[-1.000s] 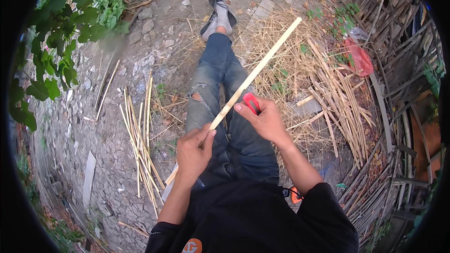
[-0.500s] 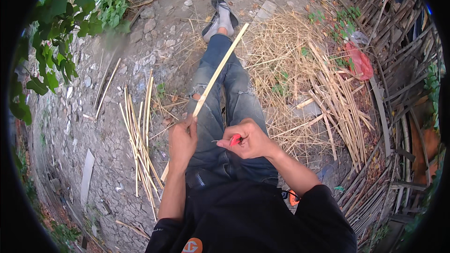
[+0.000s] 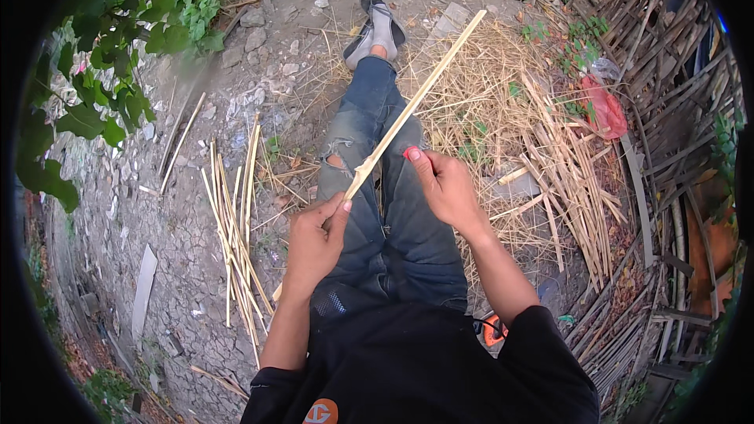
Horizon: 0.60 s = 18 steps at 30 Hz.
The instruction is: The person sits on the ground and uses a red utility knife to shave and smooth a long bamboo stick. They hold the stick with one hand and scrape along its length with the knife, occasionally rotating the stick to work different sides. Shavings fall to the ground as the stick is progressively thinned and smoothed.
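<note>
Pale wood strip (image 3: 416, 104) slants up across the jeans (image 3: 408, 224), its lower end pinched between the thumb and fingers of the left hand (image 3: 316, 235). Apart from it, at the right edge of the jeans, the right hand (image 3: 450, 188) grips a mostly hidden red tool (image 3: 409, 154). Left of the jeans lie thin sticks (image 3: 239, 243); right of them, straw (image 3: 467, 94).

Outdoor yard, makeshift work spot by look of it. Cracked soil (image 3: 184, 290) underfoot, loose stones (image 3: 253, 17), green leaves (image 3: 110, 47) overhanging upper left, wood heap (image 3: 667, 86) along right side, shavings (image 3: 463, 82) and piled strips (image 3: 580, 196) on ground.
</note>
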{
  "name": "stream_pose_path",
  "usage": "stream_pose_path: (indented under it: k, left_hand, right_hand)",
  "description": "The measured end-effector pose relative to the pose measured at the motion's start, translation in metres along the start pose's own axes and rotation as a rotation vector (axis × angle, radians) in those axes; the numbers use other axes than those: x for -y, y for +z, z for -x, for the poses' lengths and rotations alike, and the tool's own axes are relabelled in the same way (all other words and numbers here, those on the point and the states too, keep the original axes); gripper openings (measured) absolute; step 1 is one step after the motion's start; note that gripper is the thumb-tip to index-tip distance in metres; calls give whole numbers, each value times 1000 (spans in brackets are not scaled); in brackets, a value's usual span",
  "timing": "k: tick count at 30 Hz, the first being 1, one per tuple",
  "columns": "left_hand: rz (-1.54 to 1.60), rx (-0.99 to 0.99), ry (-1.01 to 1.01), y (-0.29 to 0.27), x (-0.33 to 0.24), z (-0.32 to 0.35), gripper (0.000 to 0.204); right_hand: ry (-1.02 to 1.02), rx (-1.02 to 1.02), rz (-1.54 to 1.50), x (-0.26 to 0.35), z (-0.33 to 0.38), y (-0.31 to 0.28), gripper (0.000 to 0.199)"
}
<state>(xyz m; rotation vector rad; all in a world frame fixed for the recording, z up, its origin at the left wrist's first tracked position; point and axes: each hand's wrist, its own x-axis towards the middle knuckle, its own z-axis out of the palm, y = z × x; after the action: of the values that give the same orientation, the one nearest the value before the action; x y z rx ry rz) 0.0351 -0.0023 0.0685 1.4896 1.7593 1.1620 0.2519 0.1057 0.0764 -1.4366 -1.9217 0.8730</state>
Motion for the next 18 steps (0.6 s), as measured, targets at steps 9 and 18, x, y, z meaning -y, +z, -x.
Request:
stream_pose_path:
  k: [9, 18]
  left_hand:
    - [-33, 24, 5, -2, -7, 2, 25]
    - [17, 24, -38, 3, 2, 6, 24]
  right_hand:
    - [25, 4, -21, 0, -1, 27, 60]
    - [104, 345, -382, -10, 2, 23, 64]
